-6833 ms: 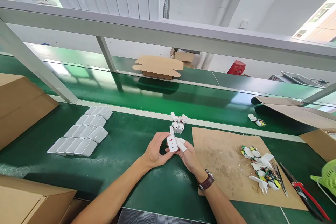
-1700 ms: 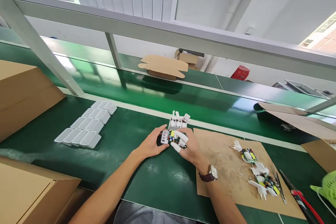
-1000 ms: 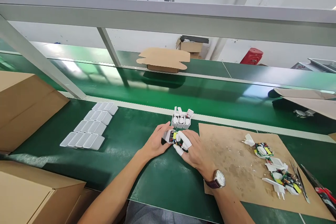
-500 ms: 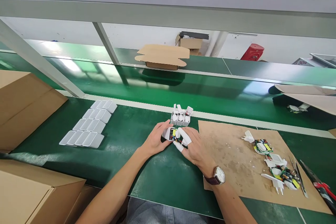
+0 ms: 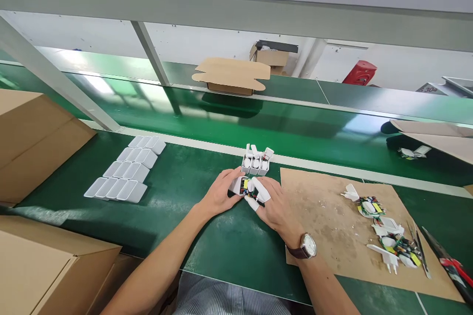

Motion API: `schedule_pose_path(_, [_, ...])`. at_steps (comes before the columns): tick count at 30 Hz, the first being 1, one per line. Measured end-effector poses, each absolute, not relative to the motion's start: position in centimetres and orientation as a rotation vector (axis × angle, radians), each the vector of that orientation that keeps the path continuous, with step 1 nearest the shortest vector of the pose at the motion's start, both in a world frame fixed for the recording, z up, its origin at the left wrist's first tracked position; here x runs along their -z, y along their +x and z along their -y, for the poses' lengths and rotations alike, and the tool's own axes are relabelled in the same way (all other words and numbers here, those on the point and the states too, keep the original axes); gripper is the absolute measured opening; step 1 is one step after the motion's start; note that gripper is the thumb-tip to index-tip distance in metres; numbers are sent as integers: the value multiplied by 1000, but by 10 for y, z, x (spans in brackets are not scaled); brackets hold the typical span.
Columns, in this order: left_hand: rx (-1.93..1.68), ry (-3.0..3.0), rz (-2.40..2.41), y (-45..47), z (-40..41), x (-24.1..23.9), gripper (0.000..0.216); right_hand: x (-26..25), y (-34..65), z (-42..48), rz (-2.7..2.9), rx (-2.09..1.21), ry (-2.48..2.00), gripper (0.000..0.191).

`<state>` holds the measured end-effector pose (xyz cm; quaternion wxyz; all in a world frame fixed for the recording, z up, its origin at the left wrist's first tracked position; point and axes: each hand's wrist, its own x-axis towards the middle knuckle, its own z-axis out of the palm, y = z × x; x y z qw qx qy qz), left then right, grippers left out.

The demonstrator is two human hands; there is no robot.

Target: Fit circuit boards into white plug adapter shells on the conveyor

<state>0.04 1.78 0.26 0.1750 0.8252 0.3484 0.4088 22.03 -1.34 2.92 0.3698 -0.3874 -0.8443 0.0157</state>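
My left hand [image 5: 218, 194] is closed around a white plastic housing [image 5: 235, 186], fingers at its far side and thumb at its near side. A small circuit board [image 5: 246, 186] with a yellow part sits at the housing's open right end; how deep it goes in is hidden. My right hand [image 5: 276, 207], with white covers on thumb and forefinger and a wristwatch, pinches the board from the right. Just beyond my hands stands a row of three white housings [image 5: 254, 165] with round parts inside and loose white pieces sticking up.
Rows of white plastic cases [image 5: 125, 171] lie at left, near cardboard boxes [image 5: 48, 261]. On a brown cardboard sheet [image 5: 318, 226] at right are circuit boards [image 5: 399, 246], a plug piece [image 5: 386, 258] and tweezers [image 5: 421, 251]. Red-handled cutters [image 5: 449, 261] lie at its edge. A metal beam crosses overhead.
The camera view has tilted down slightly. Both hands keep nearly the same grip on the housing and board, with only a very small shift.
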Motion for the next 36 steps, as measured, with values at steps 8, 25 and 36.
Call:
schedule_pose_path(8, [-1132, 2318, -980, 1, -17, 1, 87, -27, 220, 15, 2176, -35, -1002, 67])
schedule_pose_path(25, [-901, 1884, -916, -7, -17, 2, 61, -26, 220, 13, 2040, -471, -1035, 37])
schedule_pose_path(36, [-764, 1661, -942, -7, -16, -2, 69, -17, 224, 7, 2217, -603, -953, 44])
